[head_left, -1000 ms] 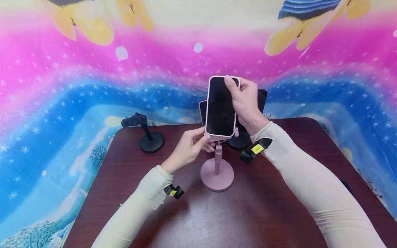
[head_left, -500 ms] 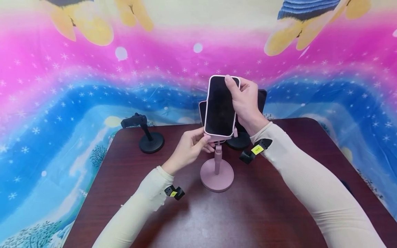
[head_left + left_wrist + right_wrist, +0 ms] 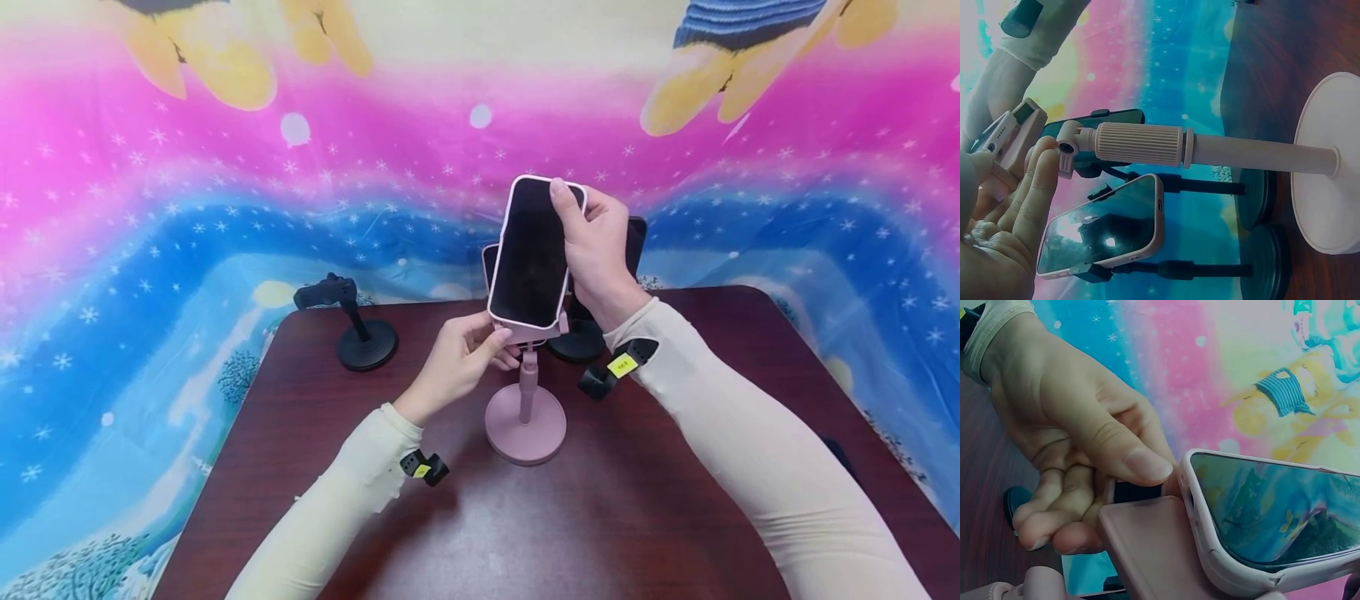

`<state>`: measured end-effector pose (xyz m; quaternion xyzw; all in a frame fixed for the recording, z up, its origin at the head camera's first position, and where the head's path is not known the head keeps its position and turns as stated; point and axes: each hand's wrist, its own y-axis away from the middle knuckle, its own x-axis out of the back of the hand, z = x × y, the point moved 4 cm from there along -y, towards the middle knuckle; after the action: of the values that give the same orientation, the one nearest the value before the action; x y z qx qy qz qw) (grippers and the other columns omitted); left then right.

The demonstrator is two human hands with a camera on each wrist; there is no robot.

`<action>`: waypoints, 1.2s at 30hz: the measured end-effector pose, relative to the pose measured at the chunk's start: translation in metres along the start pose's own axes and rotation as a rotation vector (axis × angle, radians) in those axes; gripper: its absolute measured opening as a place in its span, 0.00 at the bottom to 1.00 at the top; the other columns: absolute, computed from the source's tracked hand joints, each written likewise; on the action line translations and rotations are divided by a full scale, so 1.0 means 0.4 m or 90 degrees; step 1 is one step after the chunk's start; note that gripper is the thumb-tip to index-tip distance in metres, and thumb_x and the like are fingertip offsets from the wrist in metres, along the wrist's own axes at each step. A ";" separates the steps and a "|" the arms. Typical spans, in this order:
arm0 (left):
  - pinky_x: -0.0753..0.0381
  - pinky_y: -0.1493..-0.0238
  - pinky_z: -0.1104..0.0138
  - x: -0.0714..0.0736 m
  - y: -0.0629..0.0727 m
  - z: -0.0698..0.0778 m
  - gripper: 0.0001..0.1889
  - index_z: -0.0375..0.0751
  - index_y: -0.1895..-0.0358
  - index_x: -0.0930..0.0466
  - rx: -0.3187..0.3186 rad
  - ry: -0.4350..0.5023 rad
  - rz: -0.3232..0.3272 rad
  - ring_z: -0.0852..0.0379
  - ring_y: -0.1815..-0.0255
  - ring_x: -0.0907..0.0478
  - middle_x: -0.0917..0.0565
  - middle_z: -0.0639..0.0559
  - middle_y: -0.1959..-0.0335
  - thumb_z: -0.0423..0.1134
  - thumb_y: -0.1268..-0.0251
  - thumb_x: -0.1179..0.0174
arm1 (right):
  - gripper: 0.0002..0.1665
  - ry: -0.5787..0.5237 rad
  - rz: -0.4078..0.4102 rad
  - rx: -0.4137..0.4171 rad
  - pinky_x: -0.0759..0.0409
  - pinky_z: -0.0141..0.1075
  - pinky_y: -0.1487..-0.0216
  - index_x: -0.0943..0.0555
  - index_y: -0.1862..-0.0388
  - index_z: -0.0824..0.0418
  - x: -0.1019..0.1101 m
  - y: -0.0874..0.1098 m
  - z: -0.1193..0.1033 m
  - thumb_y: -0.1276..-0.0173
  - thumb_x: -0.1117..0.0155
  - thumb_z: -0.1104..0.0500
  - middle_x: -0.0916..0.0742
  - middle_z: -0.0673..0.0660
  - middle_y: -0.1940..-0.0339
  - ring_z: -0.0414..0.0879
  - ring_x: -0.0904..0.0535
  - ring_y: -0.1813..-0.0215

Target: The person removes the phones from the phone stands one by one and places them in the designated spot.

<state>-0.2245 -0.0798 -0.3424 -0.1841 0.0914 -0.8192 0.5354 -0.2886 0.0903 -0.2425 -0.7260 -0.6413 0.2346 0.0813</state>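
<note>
In the head view, my right hand [image 3: 600, 250] grips a phone [image 3: 531, 258] in a pale case by its upper right side, thumb on the dark screen. The phone leans with its top to the right, at the holder of a pink phone stand [image 3: 527, 417]. Thumb and fingers of my left hand [image 3: 453, 358] pinch that holder's lower edge. The right wrist view shows the left thumb on the end of the pink holder [image 3: 1147, 544], beside the phone's bottom edge. Whether the phone sits fully inside the holder cannot be told. The stand's ribbed neck [image 3: 1138, 140] shows in the left wrist view.
A black phone stand [image 3: 365, 343] holding nothing is at the table's back left. Behind the pink stand are two black stands carrying phones, one a pink-cased phone [image 3: 1107, 231], the other a dark phone [image 3: 637, 242]. A patterned cloth [image 3: 420, 167] hangs behind the table [image 3: 637, 500].
The phone has tilted further, its bottom shifting left and its top slightly up and right. My right hand has moved slightly with it. The left hand and the stand's base are nearly still.
</note>
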 end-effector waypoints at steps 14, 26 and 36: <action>0.09 0.62 0.59 0.001 0.000 -0.004 0.18 0.24 0.35 0.26 0.010 0.012 -0.002 0.29 0.67 0.14 0.15 0.24 0.64 0.27 0.24 0.47 | 0.12 -0.063 0.014 0.002 0.14 0.31 0.64 0.10 0.66 0.56 0.010 0.010 -0.025 0.26 0.36 0.54 0.10 0.49 0.72 0.41 0.14 0.67; 0.09 0.62 0.56 0.006 0.001 -0.007 0.23 0.24 0.29 0.34 0.015 0.017 0.003 0.27 0.67 0.15 0.16 0.22 0.55 0.26 0.24 0.48 | 0.11 -0.028 -0.020 -0.009 0.13 0.31 0.67 0.10 0.64 0.55 0.023 0.032 -0.027 0.25 0.37 0.54 0.10 0.48 0.74 0.39 0.12 0.70; 0.09 0.59 0.58 0.006 0.004 -0.005 0.22 0.24 0.31 0.32 0.022 0.010 0.012 0.26 0.63 0.15 0.16 0.23 0.53 0.26 0.25 0.47 | 0.11 -0.033 -0.043 -0.023 0.13 0.30 0.71 0.11 0.66 0.54 0.036 0.063 -0.024 0.25 0.37 0.55 0.10 0.48 0.75 0.38 0.12 0.74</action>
<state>-0.2249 -0.0828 -0.3442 -0.1677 0.0834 -0.8170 0.5453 -0.2608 0.1019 -0.2479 -0.6991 -0.6714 0.2388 0.0591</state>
